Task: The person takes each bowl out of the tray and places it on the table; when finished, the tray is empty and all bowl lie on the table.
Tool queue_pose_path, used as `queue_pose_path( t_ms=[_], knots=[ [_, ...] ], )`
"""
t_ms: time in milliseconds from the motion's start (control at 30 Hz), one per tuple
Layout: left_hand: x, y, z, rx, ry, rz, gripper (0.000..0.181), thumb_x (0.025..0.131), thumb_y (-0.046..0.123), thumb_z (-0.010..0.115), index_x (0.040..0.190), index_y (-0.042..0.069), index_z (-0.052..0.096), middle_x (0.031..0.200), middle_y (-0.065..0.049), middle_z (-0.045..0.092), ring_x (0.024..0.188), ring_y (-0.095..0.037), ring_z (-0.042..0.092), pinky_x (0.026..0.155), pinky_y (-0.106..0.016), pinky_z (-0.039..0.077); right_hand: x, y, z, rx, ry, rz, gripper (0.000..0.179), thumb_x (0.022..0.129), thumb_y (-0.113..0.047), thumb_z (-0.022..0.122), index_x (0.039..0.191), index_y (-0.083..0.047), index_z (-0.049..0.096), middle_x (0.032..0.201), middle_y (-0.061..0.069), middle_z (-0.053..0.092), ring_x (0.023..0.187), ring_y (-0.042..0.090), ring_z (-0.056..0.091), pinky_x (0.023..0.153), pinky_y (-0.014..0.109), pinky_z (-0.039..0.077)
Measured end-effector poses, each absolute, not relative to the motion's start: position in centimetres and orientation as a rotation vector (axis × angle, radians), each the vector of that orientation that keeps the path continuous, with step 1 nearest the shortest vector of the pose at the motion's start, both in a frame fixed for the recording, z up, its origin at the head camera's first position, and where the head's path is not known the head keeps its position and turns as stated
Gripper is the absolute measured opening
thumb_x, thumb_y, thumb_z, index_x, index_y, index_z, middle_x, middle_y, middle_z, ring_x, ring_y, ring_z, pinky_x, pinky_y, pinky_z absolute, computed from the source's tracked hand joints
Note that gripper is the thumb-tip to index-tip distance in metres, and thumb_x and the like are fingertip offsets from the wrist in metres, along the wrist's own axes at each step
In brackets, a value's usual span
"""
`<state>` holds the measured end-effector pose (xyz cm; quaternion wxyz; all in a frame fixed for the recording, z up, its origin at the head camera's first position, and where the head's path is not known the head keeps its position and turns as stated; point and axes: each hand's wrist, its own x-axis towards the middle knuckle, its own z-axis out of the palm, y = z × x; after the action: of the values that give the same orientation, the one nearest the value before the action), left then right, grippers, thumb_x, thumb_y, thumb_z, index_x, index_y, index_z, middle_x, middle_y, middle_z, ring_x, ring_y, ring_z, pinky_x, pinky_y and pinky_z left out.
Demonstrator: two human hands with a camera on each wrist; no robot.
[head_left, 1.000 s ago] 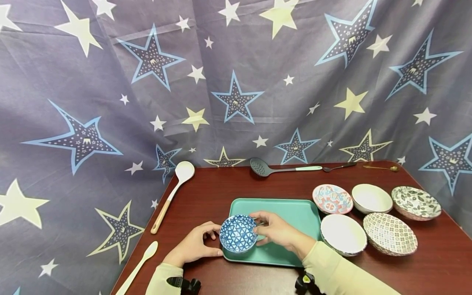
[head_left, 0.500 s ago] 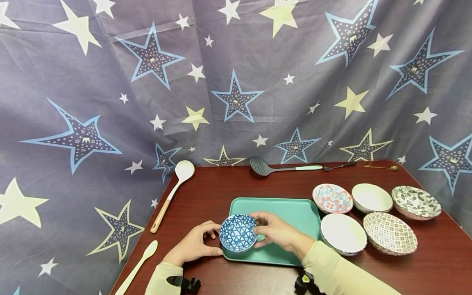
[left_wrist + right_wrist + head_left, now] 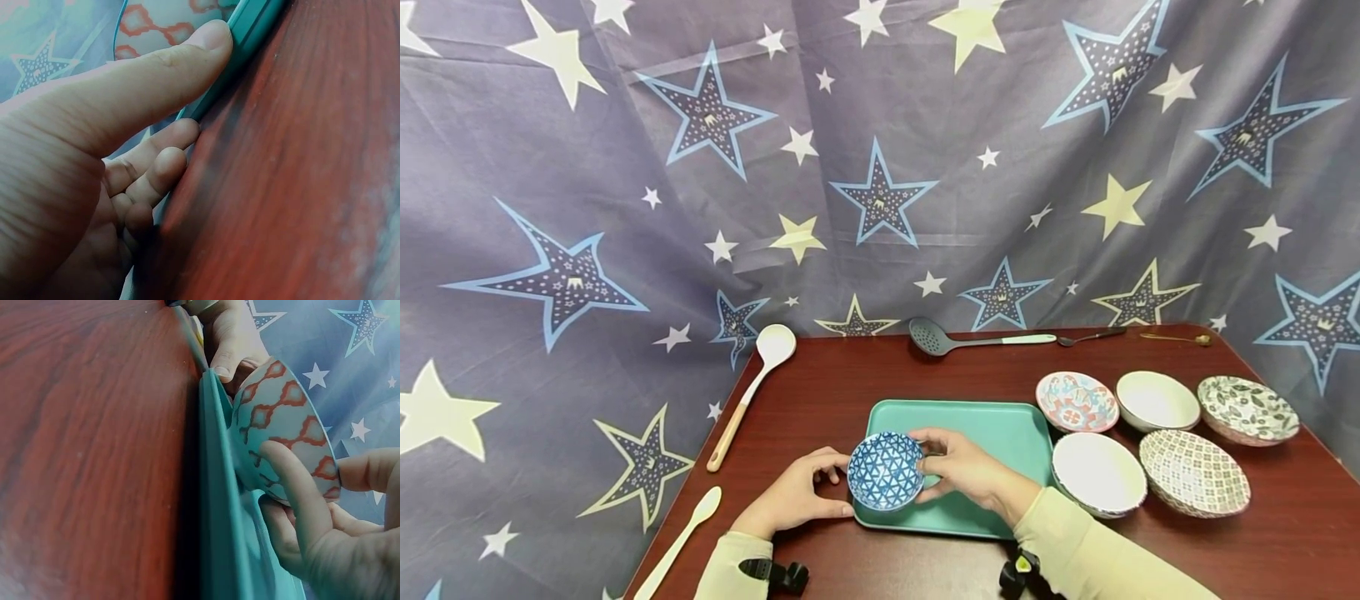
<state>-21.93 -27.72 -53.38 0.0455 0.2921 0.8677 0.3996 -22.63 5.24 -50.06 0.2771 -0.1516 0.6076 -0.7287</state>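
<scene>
A small bowl (image 3: 885, 472) stands over the front left part of the green tray (image 3: 985, 417). Blue triangles pattern its inside, and the right wrist view shows orange-red outlined diamonds on its outer wall. My right hand (image 3: 964, 473) grips the bowl's right side, with fingers at the rim and against the outer wall. My left hand (image 3: 797, 497) rests at the tray's front left corner. Its straight thumb (image 3: 181, 69) touches the tray's edge, while the other fingers bend loosely beside it. Nothing shows inside the bowl.
Several bowls, including a grid-patterned bowl (image 3: 1195, 473), stand right of the tray. A white ladle (image 3: 767, 354) and a cream spoon (image 3: 688, 529) lie at the left. A grey skimmer (image 3: 934, 337), a dark spoon (image 3: 1090, 337) and a gold spoon (image 3: 1180, 338) line the back by the star-printed curtain (image 3: 880, 92).
</scene>
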Motion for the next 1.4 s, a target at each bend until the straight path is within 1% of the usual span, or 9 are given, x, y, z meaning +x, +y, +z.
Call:
queue_pose_path(
  t_ms=[267, 433, 633, 800, 967, 1100, 1300, 1400],
  knots=[
    [-22.0, -27.7, -53.6, 0.897, 2.666, 1.196, 0.055, 0.08, 0.041, 0.093, 0.128, 0.033, 0.069, 0.113, 0.007, 0.066, 0.096, -0.015, 0.061, 0.084, -0.033, 0.05, -22.9, 5.9, -49.0, -0.423, 1.637, -1.991, 0.059, 0.095, 0.008, 0.056, 0.152, 0.009, 0.043, 0.136, 0.034, 0.047, 0.105, 0.04, 0.066, 0.081, 0.052, 0.061],
    [-22.0, -27.7, -53.6, 0.907, 2.659, 1.2, 0.055, 0.081, 0.04, 0.092, 0.13, 0.033, 0.069, 0.115, 0.007, 0.066, 0.096, -0.014, 0.061, 0.084, -0.033, 0.05, -22.8, 6.5, -48.2, -0.45, 1.624, -2.01, 0.058, 0.095, 0.008, 0.056, 0.152, 0.009, 0.044, 0.138, 0.033, 0.046, 0.107, 0.041, 0.066, 0.082, 0.054, 0.06],
    [-21.8, -27.8, -53.4, 0.902, 2.645, 1.204, 0.058, 0.081, 0.042, 0.092, 0.134, 0.036, 0.067, 0.116, 0.006, 0.067, 0.097, -0.014, 0.061, 0.086, -0.032, 0.051, -22.5, 7.1, -46.9, -0.475, 1.643, -2.025, 0.058, 0.095, 0.007, 0.056, 0.152, 0.007, 0.045, 0.138, 0.032, 0.048, 0.109, 0.039, 0.066, 0.081, 0.055, 0.06],
    [-21.9, -27.7, -53.5, 0.921, 2.644, 1.215, 0.062, 0.082, 0.042, 0.092, 0.138, 0.033, 0.067, 0.115, 0.005, 0.067, 0.097, -0.016, 0.061, 0.085, -0.033, 0.05, -22.4, 8.1, -45.6, -0.511, 1.67, -2.024, 0.056, 0.097, 0.008, 0.055, 0.152, 0.006, 0.045, 0.141, 0.032, 0.046, 0.11, 0.038, 0.065, 0.082, 0.057, 0.059],
    [-22.0, -27.6, -53.6, 0.92, 2.628, 1.259, 0.064, 0.08, 0.035, 0.093, 0.139, 0.03, 0.068, 0.114, 0.005, 0.067, 0.096, -0.02, 0.061, 0.083, -0.035, 0.05, -22.0, 9.8, -43.9, -0.545, 1.711, -2.028, 0.053, 0.1, 0.007, 0.055, 0.152, 0.002, 0.048, 0.143, 0.032, 0.047, 0.113, 0.039, 0.065, 0.082, 0.059, 0.058],
    [-22.0, -27.5, -53.7, 0.916, 2.622, 1.289, 0.065, 0.079, 0.032, 0.095, 0.138, 0.026, 0.068, 0.114, 0.004, 0.067, 0.095, -0.023, 0.061, 0.082, -0.037, 0.05, -21.5, 11.4, -42.8, -0.56, 1.741, -2.042, 0.052, 0.101, 0.004, 0.057, 0.153, 0.0, 0.049, 0.145, 0.03, 0.048, 0.115, 0.039, 0.065, 0.083, 0.058, 0.058],
    [-22.0, -27.6, -53.6, 0.904, 2.649, 1.234, 0.065, 0.08, 0.038, 0.093, 0.139, 0.027, 0.068, 0.113, 0.007, 0.067, 0.095, -0.016, 0.061, 0.082, -0.034, 0.049, -20.6, 13.7, -41.9, -0.579, 1.798, -2.079, 0.052, 0.1, 0.003, 0.06, 0.151, 0.002, 0.048, 0.143, 0.031, 0.048, 0.113, 0.037, 0.066, 0.081, 0.058, 0.059],
    [-22.0, -27.6, -53.6, 0.911, 2.656, 1.214, 0.065, 0.081, 0.041, 0.092, 0.139, 0.027, 0.068, 0.114, 0.006, 0.067, 0.096, -0.016, 0.061, 0.082, -0.034, 0.049, -20.3, 15.0, -41.7, -0.587, 1.823, -2.09, 0.053, 0.1, 0.004, 0.059, 0.152, 0.003, 0.046, 0.142, 0.033, 0.046, 0.113, 0.037, 0.066, 0.082, 0.058, 0.059]
  ],
)
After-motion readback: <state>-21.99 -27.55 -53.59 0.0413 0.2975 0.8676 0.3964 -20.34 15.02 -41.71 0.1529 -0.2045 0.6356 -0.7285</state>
